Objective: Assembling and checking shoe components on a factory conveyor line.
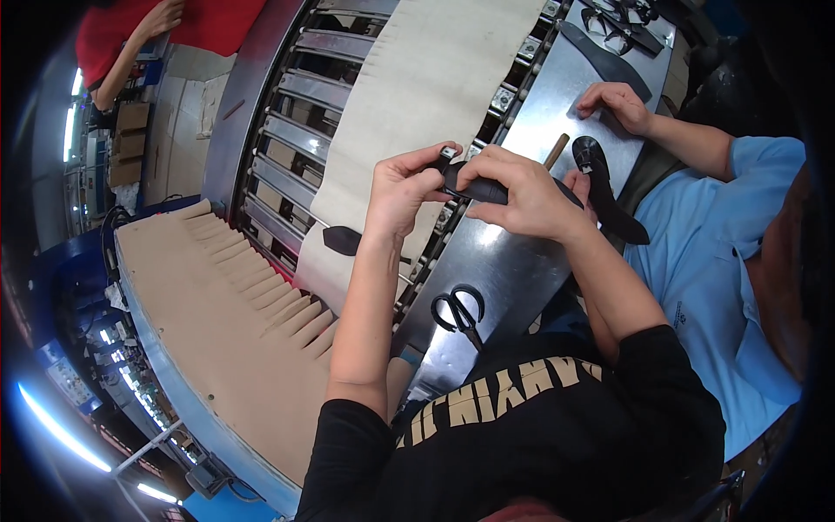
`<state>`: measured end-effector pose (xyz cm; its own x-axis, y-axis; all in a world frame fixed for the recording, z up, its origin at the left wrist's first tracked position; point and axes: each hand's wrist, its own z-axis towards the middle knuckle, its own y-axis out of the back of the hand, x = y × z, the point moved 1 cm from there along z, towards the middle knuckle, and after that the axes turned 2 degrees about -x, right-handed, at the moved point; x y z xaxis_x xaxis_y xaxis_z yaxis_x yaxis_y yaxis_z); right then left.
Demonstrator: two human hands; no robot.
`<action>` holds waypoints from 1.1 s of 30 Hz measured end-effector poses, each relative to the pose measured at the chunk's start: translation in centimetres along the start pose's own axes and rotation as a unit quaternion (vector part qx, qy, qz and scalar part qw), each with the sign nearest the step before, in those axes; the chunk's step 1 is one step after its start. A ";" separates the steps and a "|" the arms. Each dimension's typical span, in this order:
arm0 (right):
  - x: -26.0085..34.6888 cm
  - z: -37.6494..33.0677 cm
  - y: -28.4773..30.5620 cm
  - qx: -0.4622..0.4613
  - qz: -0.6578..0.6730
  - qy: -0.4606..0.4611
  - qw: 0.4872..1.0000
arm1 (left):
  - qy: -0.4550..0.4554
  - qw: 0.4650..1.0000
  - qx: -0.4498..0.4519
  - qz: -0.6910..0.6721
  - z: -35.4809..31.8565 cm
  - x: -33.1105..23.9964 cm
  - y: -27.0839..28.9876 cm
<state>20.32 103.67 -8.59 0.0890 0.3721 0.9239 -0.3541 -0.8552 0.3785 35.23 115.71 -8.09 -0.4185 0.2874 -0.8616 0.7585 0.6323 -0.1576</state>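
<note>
1. Holds a black shoe-like piece (484, 190) with both hands, above the seam between the cream conveyor belt (417, 96) and the metal bench (522, 261).
2. Pinches its left end, beside a small shiny fitting (448, 152), between thumb and fingers of the left hand (403, 187).
3. Grasps the same piece farther right with the right hand (522, 190), fingers bent over the top, thumb below. Cannot tell the full outline behind the fingers.
4. On the near part of the metal bench: black scissors (464, 319), lying clear of both hands.
5. Just beyond the right hand: a brown stick (557, 151).
6. To the right, in front of a co-worker in a light blue shirt (713, 261): a black strapped piece (609, 196). Seen close by, partly hidden: one co-worker's hand (581, 191). Seen farther off: the other co-worker's hand (619, 106), apparently bare of any item, fingers curled.
7. At the far end of the bench: a dark sole (604, 59) beside a cluster of black straps (642, 38).
8. On the belt, left of the left forearm: a dark pointed piece (341, 241).
9. At left: brown sheeting (200, 304) with a row of folds along the edge toward the conveyor.
10. At far left: a person in red (209, 26), one arm bent.
</note>
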 end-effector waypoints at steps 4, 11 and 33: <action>0.2 -0.3 -0.7 -0.002 0.027 -0.010 1.000 | 0.007 1.000 -0.001 0.014 -0.4 -0.3 0.2; 0.0 -0.5 -1.1 0.000 0.016 -0.010 1.000 | 0.048 0.997 -0.001 0.060 -0.6 -0.3 0.3; 0.0 -0.2 -2.1 -0.104 -0.017 0.016 0.994 | 0.126 0.984 -0.018 -0.123 0.9 0.5 0.9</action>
<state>20.87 105.57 -9.37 0.0761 0.4145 0.9069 -0.5371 -0.7492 0.3875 36.20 115.76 -9.10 -0.7007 0.2893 -0.6522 0.6030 0.7287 -0.3246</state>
